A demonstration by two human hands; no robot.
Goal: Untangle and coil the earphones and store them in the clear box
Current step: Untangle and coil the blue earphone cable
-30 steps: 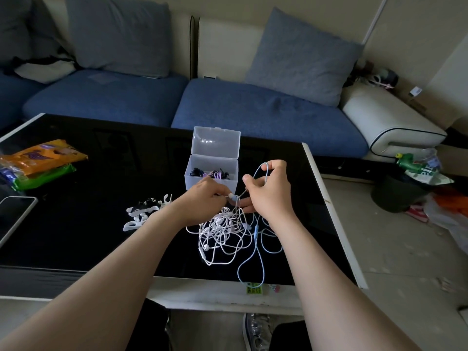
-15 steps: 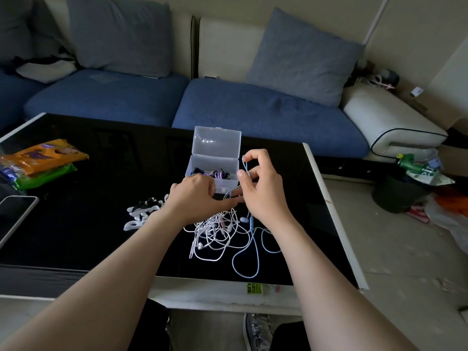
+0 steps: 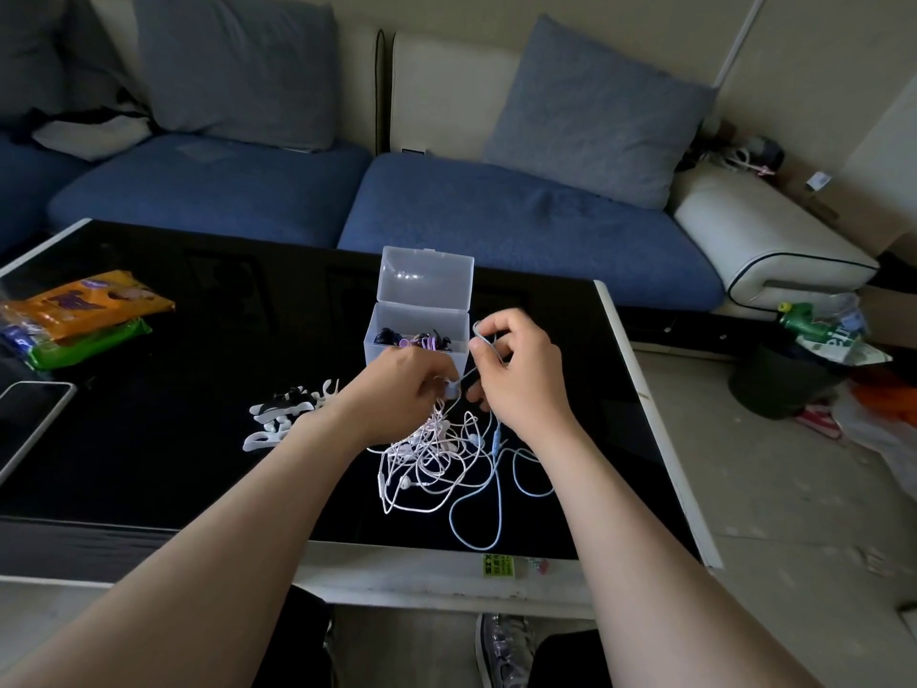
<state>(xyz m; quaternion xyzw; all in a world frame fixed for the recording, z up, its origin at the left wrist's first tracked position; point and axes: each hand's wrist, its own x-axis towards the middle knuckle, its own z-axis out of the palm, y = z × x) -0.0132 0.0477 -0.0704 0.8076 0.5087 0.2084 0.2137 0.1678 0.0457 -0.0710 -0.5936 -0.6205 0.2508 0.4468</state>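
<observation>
Earphones (image 3: 431, 459): a tangle of white, pinkish and pale blue cords. It lies on the table just in front of the clear box, and its top is lifted between the two hands.
Left hand (image 3: 402, 384): the fingers are curled and pinch cords at the top of the tangle.
Right hand (image 3: 521, 374): thumb and forefinger pinch a pale blue cord, held a little above the tangle.
Clear box (image 3: 397, 352): it stands just behind the hands, with the lid (image 3: 425, 278) open and upright. Dark and purple items lie inside.
Table (image 3: 173, 464): a low table with a black glossy top and a white frame, standing before the sofa.
Flat pieces (image 3: 288, 414): white and black shapes on the top, just left of the left hand.
Packets: an orange packet (image 3: 89, 302) lies on a green packet (image 3: 84, 342) near the left edge.
Screen device (image 3: 30, 414): pale rim and dark glass, only partly in view at the left.
Sofa (image 3: 496, 221): blue seats, two grey-blue cushions (image 3: 595, 116) and a white armrest (image 3: 764, 240) at the right.
Floor (image 3: 794, 513): pale and a little stained. A dark bin (image 3: 774, 379) stands right of the table, with a green bottle (image 3: 804, 327) on top.
</observation>
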